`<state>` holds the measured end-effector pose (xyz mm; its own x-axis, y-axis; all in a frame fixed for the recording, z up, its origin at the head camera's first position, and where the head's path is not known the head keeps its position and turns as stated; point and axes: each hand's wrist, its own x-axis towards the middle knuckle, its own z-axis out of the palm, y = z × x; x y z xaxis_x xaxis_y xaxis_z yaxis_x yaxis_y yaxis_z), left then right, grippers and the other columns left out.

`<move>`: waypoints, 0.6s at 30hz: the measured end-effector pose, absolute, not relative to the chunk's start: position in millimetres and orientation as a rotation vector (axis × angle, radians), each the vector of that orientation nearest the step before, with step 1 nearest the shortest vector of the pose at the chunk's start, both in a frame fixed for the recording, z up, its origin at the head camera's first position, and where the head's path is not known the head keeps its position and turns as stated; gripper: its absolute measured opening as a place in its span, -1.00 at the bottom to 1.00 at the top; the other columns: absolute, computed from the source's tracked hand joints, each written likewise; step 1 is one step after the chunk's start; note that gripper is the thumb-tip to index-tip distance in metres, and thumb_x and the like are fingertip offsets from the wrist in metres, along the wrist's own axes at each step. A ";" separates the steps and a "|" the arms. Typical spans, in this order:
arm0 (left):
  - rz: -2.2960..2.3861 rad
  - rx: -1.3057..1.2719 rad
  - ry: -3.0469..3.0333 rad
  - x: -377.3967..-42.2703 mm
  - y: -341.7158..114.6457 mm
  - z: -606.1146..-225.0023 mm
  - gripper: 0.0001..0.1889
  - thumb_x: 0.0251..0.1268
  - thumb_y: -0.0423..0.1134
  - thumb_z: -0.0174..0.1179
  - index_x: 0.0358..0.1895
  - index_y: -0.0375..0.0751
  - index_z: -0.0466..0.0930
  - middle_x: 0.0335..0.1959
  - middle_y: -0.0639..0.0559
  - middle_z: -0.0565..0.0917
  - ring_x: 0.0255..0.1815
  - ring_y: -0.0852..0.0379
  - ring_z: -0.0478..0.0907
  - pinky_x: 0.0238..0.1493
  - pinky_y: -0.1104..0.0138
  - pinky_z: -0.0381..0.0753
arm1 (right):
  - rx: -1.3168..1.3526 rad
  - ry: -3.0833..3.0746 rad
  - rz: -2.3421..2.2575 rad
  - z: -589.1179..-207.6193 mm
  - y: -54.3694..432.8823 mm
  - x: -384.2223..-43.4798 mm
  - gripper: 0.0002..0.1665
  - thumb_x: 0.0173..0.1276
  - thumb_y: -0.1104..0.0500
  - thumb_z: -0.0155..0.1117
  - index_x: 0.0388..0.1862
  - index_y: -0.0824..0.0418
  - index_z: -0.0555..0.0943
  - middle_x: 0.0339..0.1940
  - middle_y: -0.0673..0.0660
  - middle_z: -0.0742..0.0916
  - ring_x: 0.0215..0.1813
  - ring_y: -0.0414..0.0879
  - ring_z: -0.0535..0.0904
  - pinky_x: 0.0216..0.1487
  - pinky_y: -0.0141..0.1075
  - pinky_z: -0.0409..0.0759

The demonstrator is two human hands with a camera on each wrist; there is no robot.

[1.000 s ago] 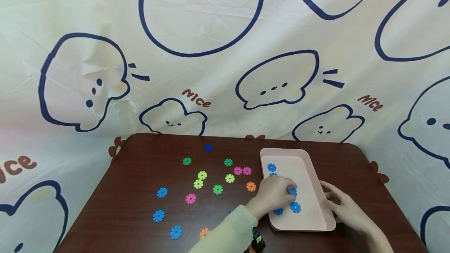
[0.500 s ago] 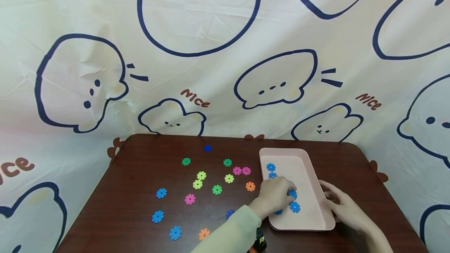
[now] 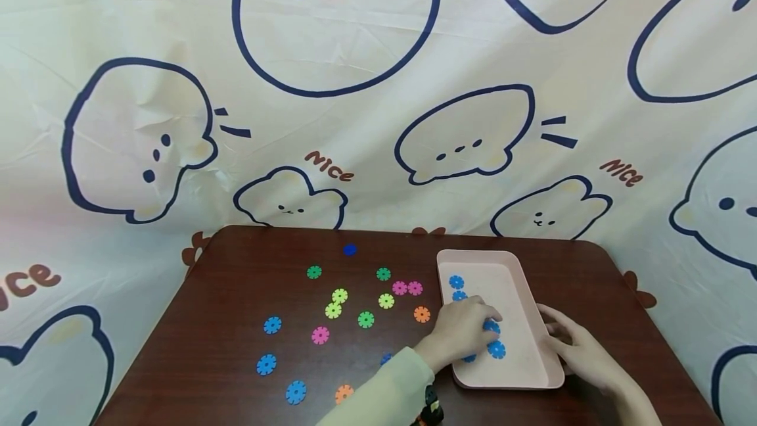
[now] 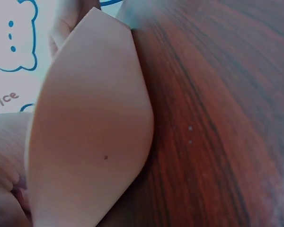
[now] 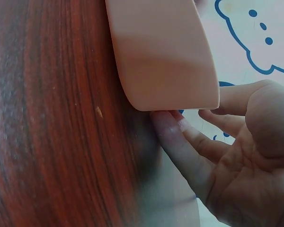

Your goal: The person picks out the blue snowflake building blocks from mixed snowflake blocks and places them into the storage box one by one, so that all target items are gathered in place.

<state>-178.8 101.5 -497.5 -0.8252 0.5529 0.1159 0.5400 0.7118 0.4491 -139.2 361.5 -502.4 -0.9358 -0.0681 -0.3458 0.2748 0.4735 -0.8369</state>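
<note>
A shallow pale pink tray [image 3: 520, 373] stands on the dark brown table, with several blue snowflake discs [image 3: 497, 350] inside. My left hand [image 3: 464, 331] reaches over the tray's left rim, fingers bent down. Its thumb and forefinger pinch a blue snowflake disc [image 3: 491, 325]; the hand partly covers another disc near the left wall. At the tray's right side, my right hand [image 3: 582, 350] holds the edge with bent fingers. In the right wrist view, its fingertips [image 5: 163, 120] meet the tray wall [image 5: 165, 85]. The left wrist view shows mostly the tray's outer wall [image 4: 94, 109].
Loose discs lie left of the tray: blue [image 3: 267, 364], green [image 3: 366, 319], yellow [image 3: 386, 301], pink [image 3: 321, 335] and orange [image 3: 422, 314]. One dark blue piece [image 3: 350, 250] sits near the table's far edge. A printed cloth [image 3: 367, 123] hangs behind the table [image 3: 225, 294].
My left hand shifts only slightly over the tray, and the disc at its fingertips moves a little. The right hand and the tray stay in place.
</note>
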 end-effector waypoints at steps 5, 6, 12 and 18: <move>0.838 0.930 2.849 -174.7 90.6 -488.7 -0.73 0.35 0.06 0.41 0.08 0.31 0.78 -0.10 0.38 0.67 -0.21 0.50 0.52 -0.30 0.45 0.50 | 0.187 2.396 -1.439 -502.9 361.2 -140.2 -0.22 0.58 0.25 0.16 0.67 0.20 0.11 0.24 0.41 0.55 0.01 0.13 0.66 -0.25 0.04 0.74; 0.874 0.923 2.834 -173.7 87.5 -486.7 -0.73 0.35 0.07 0.41 0.08 0.30 0.79 -0.09 0.38 0.68 -0.21 0.50 0.53 -0.31 0.44 0.49 | 0.190 2.398 -1.438 -503.0 361.2 -140.6 -0.21 0.58 0.25 0.16 0.68 0.20 0.11 0.24 0.41 0.55 0.00 0.12 0.67 -0.25 0.04 0.74; 1.031 0.967 2.779 -167.2 64.7 -478.4 -0.72 0.39 0.02 0.39 0.09 0.13 0.79 -0.09 0.29 0.71 -0.18 0.38 0.63 -0.31 0.50 0.48 | 0.186 2.392 -1.456 -503.3 362.1 -140.5 -0.22 0.58 0.25 0.15 0.68 0.20 0.10 0.24 0.43 0.54 -0.01 0.14 0.68 -0.26 0.05 0.74; 1.023 0.955 2.840 -161.6 39.8 -474.9 -0.73 0.37 0.01 0.42 0.06 0.12 0.80 -0.10 0.30 0.73 -0.20 0.39 0.64 -0.35 0.48 0.52 | 0.165 2.392 -1.460 -504.5 363.9 -139.1 -0.21 0.60 0.23 0.16 0.68 0.22 0.09 0.24 0.43 0.54 0.00 0.14 0.67 -0.26 0.04 0.74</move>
<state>-161.6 39.8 -474.9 -0.8177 0.5333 0.2166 0.5489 0.6093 0.5722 -139.1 363.9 -504.5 -0.9379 -0.0734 -0.3389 0.2679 0.4673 -0.8425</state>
